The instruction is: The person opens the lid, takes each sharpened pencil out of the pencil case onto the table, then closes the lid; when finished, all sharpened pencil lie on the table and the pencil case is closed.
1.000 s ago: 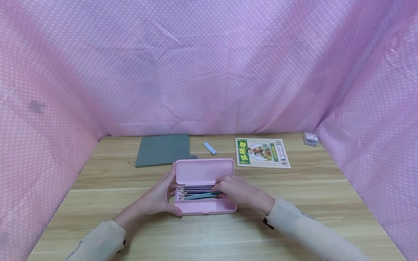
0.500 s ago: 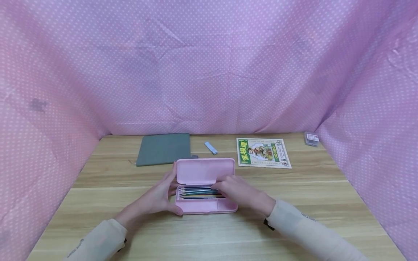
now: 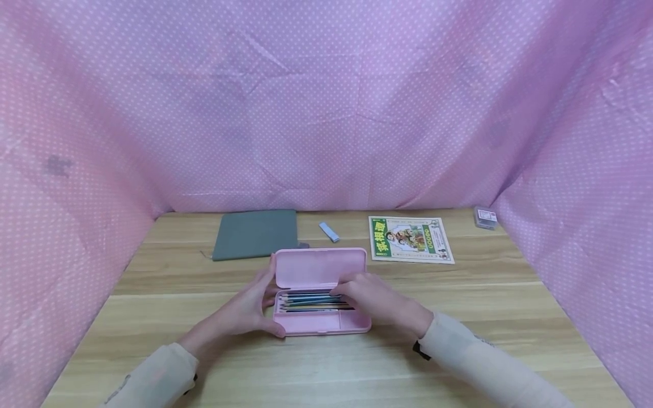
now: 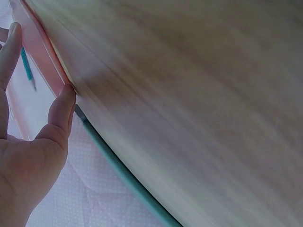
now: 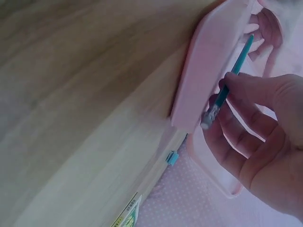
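Observation:
A pink pencil case (image 3: 306, 324) lies on the table with its lid (image 3: 320, 269) raised at the back. Several pencils (image 3: 301, 302) fill its rear compartment, points to the left. My left hand (image 3: 242, 309) grips the case's left end, thumb at the front corner and fingers spread toward the lid. Over the right part of the case, my right hand (image 3: 374, 298) pinches a teal pencil (image 5: 242, 56) near its eraser end between thumb and fingers. The pencil's tip also shows in the left wrist view. In the head view the right hand hides the pencils' right ends.
Behind the case lie a green notebook (image 3: 255, 235), a small pale-blue strip-shaped item (image 3: 329, 232) and a printed booklet (image 3: 410, 239). A small clear box (image 3: 485, 217) stands at the far right corner. Pink dotted cloth (image 3: 326, 113) surrounds the wooden table (image 3: 326, 374).
The teal pencil has shifted from a slant across the front of the compartment toward its back, showing a yellow pencil in front. Both hands stay nearly in place.

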{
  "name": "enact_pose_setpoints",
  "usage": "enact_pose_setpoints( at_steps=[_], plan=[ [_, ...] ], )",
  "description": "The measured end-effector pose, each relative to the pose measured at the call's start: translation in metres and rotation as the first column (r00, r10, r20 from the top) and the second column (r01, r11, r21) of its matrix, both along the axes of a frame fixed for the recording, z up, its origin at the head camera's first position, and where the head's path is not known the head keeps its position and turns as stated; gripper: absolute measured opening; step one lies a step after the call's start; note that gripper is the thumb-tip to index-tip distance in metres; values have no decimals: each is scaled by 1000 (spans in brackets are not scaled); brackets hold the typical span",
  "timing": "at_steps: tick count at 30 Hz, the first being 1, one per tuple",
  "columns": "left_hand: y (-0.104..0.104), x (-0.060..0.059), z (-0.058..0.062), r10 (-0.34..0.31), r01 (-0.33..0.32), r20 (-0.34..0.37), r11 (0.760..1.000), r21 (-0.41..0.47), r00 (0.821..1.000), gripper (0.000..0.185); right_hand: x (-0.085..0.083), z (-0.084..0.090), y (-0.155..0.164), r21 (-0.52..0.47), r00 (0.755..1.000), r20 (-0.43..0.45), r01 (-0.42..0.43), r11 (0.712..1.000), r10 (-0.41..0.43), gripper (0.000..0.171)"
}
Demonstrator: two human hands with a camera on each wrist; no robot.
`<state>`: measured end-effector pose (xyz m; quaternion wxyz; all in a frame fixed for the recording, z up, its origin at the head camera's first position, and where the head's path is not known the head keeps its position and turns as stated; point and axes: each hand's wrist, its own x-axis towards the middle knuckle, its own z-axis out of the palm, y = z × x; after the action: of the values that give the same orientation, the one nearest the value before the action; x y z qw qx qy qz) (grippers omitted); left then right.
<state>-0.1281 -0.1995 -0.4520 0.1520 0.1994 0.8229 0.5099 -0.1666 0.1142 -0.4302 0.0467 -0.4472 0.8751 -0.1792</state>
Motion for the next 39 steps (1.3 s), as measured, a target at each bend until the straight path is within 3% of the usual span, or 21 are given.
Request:
enact_pose_setpoints(
  at_steps=[8,13,17,24,29,39],
  plan=[
    [0,0,-1,8,-8,-17,1000,-19,1000,152,-13,12,19,-204,978,194,-43,978,83,22],
    [0,-2,-3,4,-3,-21,1000,8,1000,154,-22,16,42,-279,939,335,20,960,78,21],
    [-1,-3,-3,11,-11,-24,1000,2,1000,155,-30,16,59,-296,923,379,58,953,61,21],
    [-2,-4,-2,18,-18,-12,1000,5,1000,155,-43,11,92,-319,916,399,88,944,50,25],
    [-2,-3,-2,13,-13,-1,1000,15,1000,154,-49,9,118,-287,914,404,106,952,20,20],
    [1,-1,0,1,-2,13,1000,29,1000,152,-56,-3,167,-288,946,322,131,949,-34,18]
  ],
)
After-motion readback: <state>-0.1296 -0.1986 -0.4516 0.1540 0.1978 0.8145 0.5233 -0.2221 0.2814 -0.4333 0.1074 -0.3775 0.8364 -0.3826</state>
